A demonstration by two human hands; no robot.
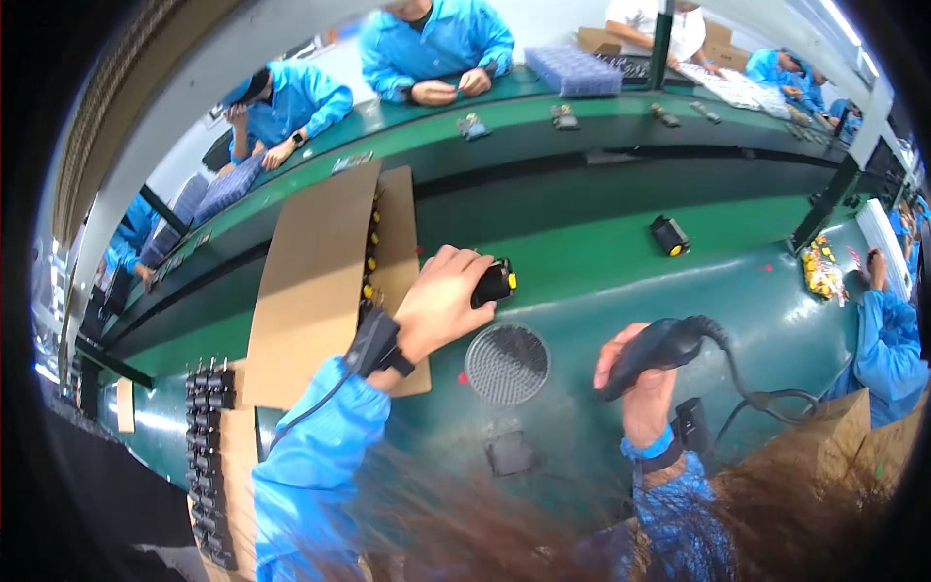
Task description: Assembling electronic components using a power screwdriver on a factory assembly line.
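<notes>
My left hand [444, 303] is closed round a small black boxy part [494, 281] with a yellow knob, at the edge of the green belt. Fingers cover its left side. My right hand [640, 376] grips a black corded handheld device [659, 354], whose exact kind I cannot make out; its cable curls off to the right. Between the hands a round, ridged, clear-grey disc [507, 364] lies on the green table. A similar black part with a yellow knob [669, 236] sits on the belt farther right.
Cardboard sheets [315, 281] stand left of my left hand, with several yellow-knobbed parts between them. A row of black parts [208, 456] lines cardboard at the lower left. A dark square patch [510, 453] and a bag of yellow pieces [822, 270] lie on the table. Co-workers sit beyond.
</notes>
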